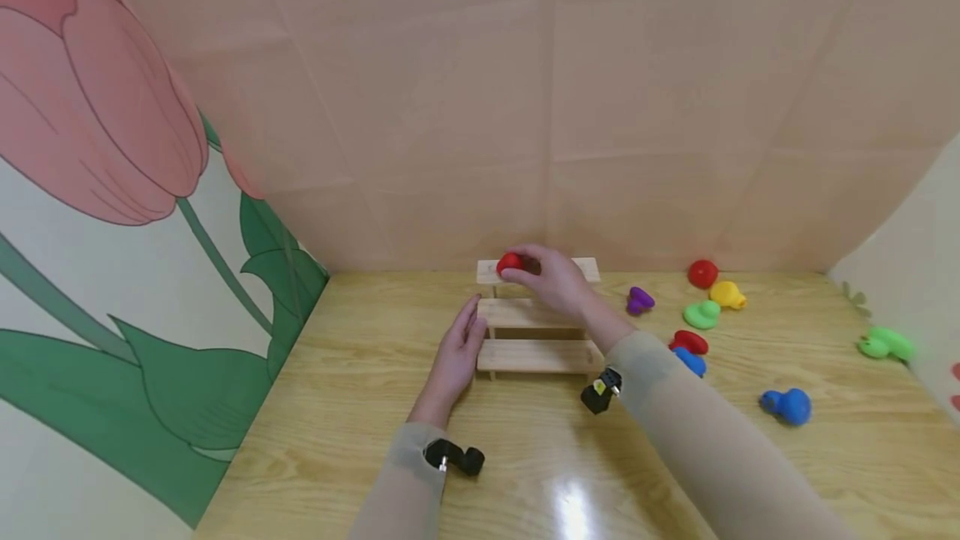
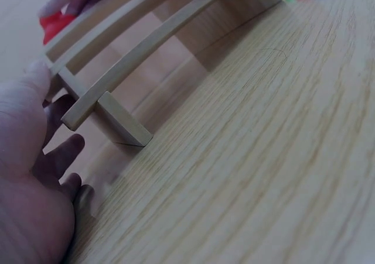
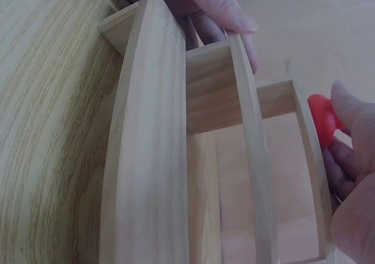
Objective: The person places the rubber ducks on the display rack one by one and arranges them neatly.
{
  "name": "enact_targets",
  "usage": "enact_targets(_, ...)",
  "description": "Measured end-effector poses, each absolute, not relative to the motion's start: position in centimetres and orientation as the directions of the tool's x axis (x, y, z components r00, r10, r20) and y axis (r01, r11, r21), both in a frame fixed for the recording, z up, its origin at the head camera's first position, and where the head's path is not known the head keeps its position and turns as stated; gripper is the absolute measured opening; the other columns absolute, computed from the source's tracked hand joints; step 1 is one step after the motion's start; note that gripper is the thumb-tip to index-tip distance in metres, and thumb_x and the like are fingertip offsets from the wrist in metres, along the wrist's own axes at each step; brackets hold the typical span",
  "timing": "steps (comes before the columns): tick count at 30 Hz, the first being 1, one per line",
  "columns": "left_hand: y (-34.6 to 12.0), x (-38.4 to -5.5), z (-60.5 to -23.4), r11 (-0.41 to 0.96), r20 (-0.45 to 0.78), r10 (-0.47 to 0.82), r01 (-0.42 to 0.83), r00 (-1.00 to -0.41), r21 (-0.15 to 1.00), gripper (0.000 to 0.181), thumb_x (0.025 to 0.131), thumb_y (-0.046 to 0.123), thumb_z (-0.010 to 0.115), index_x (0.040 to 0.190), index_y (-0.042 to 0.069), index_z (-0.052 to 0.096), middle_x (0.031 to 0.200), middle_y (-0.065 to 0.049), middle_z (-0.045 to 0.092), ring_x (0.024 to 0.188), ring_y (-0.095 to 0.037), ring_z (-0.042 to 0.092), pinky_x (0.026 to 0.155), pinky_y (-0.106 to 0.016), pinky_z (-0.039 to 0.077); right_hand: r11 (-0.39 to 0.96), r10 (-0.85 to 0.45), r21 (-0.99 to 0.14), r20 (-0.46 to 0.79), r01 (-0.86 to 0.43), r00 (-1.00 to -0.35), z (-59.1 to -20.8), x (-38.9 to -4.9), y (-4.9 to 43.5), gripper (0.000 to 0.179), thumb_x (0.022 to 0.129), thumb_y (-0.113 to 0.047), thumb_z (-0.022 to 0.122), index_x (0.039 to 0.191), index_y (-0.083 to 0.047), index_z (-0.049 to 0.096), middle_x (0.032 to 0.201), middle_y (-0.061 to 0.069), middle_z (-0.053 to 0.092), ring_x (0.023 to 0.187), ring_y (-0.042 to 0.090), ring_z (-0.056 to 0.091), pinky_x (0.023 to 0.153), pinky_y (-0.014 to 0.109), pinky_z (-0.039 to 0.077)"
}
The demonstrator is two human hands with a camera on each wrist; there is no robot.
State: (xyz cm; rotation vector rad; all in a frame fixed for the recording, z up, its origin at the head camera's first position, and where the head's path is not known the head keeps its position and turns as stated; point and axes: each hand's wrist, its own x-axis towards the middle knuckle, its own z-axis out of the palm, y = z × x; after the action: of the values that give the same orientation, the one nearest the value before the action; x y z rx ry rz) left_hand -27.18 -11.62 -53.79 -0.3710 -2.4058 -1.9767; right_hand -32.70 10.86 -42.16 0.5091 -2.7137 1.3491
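Observation:
A small wooden rack with three stepped shelves [image 1: 536, 354] stands on the table. My right hand [image 1: 553, 280] reaches over it and pinches a red toy duck [image 1: 509, 263] between thumb and fingers, at the left part of the top shelf [image 1: 587, 270]. In the right wrist view the red duck [image 3: 321, 120] meets the top board's edge. My left hand [image 1: 456, 348] holds the rack's left end, thumb by the middle shelf [image 1: 510, 313]. In the left wrist view, the lower fingers of that left hand [image 2: 29, 164] are spread beside the end; part of its grip is hidden.
Right of the rack lie a purple toy [image 1: 640, 301], a green duck [image 1: 702, 315], a yellow duck [image 1: 727, 295], and red toys [image 1: 703, 274]. One blue toy [image 1: 688, 362] is partly behind my right sleeve. Farther right are another blue toy [image 1: 787, 407] and a green one [image 1: 887, 344].

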Motion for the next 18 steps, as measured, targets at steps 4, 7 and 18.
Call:
enact_targets(4,-11.68,-27.2,-53.81,0.171,0.16,0.175,0.19,-0.971,0.967,0.064,0.117,0.052,0.051,0.174,0.025,0.037,0.174,-0.005,0.041,0.158,-0.02,0.04,0.13,-0.043,0.035,0.571,-0.25,-0.76,0.198,-0.309,-0.948,-42.19,-32.7,10.75,0.055,0.104,-0.039,0.081,0.151,-0.013,0.068,0.136,0.012,0.074,0.128,0.033,0.067,0.111,0.055,0.052)
enact_targets(7,-11.77,-27.24,-53.82,0.173,0.163,0.169,0.192,-0.972,0.966,0.063,0.117,0.05,0.052,0.173,0.025,0.038,0.173,-0.004,0.042,0.158,-0.02,0.041,0.129,-0.042,0.036,0.58,-0.25,-0.753,0.2,-0.312,-0.947,-42.2,-32.74,10.65,0.057,0.104,-0.04,0.081,0.153,-0.015,0.067,0.139,0.013,0.073,0.131,0.035,0.066,0.112,0.056,0.051)
enact_targets(18,-11.9,-26.86,-53.66,0.166,0.171,0.179,0.201,-0.969,0.965,0.063,0.118,0.049,0.05,0.174,0.024,0.036,0.174,-0.006,0.041,0.158,-0.021,0.04,0.129,-0.042,0.035,0.503,-0.256,-0.793,0.241,-0.342,-0.936,-42.03,-31.88,11.27,0.063,0.101,-0.03,0.086,0.157,-0.014,0.062,0.147,0.017,0.068,0.135,0.035,0.066,0.116,0.055,0.051)
